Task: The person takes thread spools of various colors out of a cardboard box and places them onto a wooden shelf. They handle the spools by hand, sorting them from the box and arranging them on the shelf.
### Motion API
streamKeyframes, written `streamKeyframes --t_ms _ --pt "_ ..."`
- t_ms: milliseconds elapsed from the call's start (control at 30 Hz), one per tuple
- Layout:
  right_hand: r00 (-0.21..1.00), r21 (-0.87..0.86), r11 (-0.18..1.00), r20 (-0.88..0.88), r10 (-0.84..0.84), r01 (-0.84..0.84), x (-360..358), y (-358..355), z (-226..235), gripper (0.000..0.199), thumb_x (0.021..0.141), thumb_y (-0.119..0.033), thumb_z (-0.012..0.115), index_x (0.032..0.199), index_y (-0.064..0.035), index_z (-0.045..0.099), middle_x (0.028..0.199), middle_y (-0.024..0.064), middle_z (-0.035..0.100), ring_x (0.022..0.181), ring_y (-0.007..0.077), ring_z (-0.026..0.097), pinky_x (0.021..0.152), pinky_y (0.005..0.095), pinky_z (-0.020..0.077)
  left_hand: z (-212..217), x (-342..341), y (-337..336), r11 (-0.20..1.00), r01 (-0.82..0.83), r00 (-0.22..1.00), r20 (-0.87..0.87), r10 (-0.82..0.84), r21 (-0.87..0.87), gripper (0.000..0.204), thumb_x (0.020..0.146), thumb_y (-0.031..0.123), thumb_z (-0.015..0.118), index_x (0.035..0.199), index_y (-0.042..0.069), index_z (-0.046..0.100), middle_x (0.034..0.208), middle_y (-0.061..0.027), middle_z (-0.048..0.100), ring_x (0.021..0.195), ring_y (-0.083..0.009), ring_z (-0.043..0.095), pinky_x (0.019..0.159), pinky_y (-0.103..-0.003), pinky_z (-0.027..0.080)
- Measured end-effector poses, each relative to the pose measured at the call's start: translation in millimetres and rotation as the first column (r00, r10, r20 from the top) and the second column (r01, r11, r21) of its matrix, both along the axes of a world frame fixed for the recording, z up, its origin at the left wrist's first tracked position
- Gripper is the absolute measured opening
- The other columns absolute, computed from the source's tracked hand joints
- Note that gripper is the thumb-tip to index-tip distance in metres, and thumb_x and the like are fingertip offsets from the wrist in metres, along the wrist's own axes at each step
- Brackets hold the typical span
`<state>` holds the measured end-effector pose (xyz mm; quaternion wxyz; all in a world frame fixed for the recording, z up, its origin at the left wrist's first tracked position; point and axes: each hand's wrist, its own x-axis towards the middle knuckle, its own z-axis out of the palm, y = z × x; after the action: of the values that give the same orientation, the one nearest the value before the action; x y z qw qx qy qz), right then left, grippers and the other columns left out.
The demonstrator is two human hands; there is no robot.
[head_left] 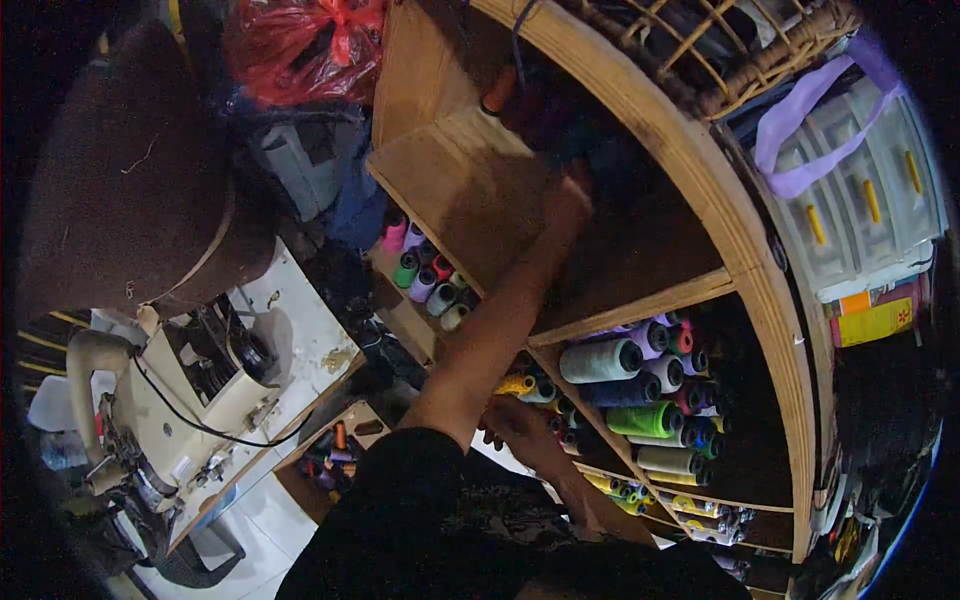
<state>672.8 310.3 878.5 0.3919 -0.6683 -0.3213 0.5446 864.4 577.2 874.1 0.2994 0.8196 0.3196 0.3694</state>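
My left hand [572,192] reaches deep into the upper compartment of a wooden shelf [470,160]. Its fingers are lost in shadow near dark thread cones [545,115], so what they touch cannot be made out. An orange thread cone [497,92] stands at the left of that dark group. Lower down, my right hand [525,430] hangs in front of the shelf with loosely bent fingers slightly apart and nothing visible in them. Close by it lie a yellow thread cone [515,384] and other spools. Further right, a compartment holds many stacked cones, among them a bright green one [643,420].
A sewing machine [190,400] sits on a white table at the left. Below it, an open wooden drawer [300,470] contains small spools. A red plastic bag [305,50] rests at the top left. Clear plastic drawers [850,190] and a wicker basket [720,50] are at the right.
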Motion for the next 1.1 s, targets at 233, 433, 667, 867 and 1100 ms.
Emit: streamKeyframes --t_ms 233,433,667,867,1100 --pt "0.995 -0.02 0.998 0.082 0.058 -0.056 0 4 0 0.021 0.09 -0.014 0.049 0.105 -0.0008 0.054 0.083 0.0077 0.06 0.066 0.013 0.056 0.058 0.026 0.047 38 -66 -6 0.99 0.13 0.991 -0.044 -0.127 0.057 0.021 0.087 0.006 0.042 0.09 -0.007 0.059 0.08 -0.0185 0.057 0.077 -0.0334 0.055 0.076 -0.04 0.045" --pt "0.942 -0.104 0.941 0.065 0.328 -0.321 -6 28 -67 0.028 0.086 -0.021 0.059 0.105 -0.0017 0.057 0.09 0.007 0.061 0.08 0.0142 0.057 0.072 0.0292 0.0471 14 -252 -83 0.982 -0.024 0.903 0.418 0.102 -0.186 0.021 0.084 0.021 0.053 0.082 0.002 0.061 0.073 -0.0184 0.061 0.074 -0.0368 0.06 0.066 -0.042 0.047" --pt "0.648 -0.324 0.607 -0.028 0.761 -0.726 -93 66 -217 0.023 0.085 -0.016 0.059 0.103 -0.0013 0.057 0.079 0.0059 0.06 0.07 0.0103 0.057 0.061 0.0243 0.0458 -175 -501 -276 0.445 -0.533 0.789 -0.233 0.569 -0.719 0.019 0.083 0.019 0.057 0.091 0.002 0.062 0.077 -0.0187 0.063 0.07 -0.0335 0.062 0.064 -0.039 0.048" --pt "0.259 -0.301 0.255 0.029 0.965 -0.919 -223 44 -457 0.037 0.081 -0.021 0.064 0.109 -0.0002 0.053 0.093 0.0096 0.061 0.084 0.0179 0.059 0.074 0.0309 0.0462 -407 -608 -405 -0.012 -0.715 0.378 -0.401 0.834 -0.699 0.025 0.076 0.016 0.06 0.095 0.001 0.058 0.086 -0.0219 0.063 0.085 -0.0373 0.061 0.074 -0.043 0.048" --pt "-0.012 -0.27 0.232 0.675 0.737 -0.935 -368 42 -714 0.093 0.062 -0.038 0.079 0.131 0.0019 0.033 0.126 0.0214 0.043 0.115 0.0346 0.044 0.096 0.0398 0.0361 -653 -680 -341 -0.133 -0.98 -0.007 -0.648 0.762 -0.146 0.042 0.072 0.022 0.065 0.104 -0.001 0.05 0.094 -0.0219 0.057 0.087 -0.0377 0.057 0.08 -0.045 0.047"
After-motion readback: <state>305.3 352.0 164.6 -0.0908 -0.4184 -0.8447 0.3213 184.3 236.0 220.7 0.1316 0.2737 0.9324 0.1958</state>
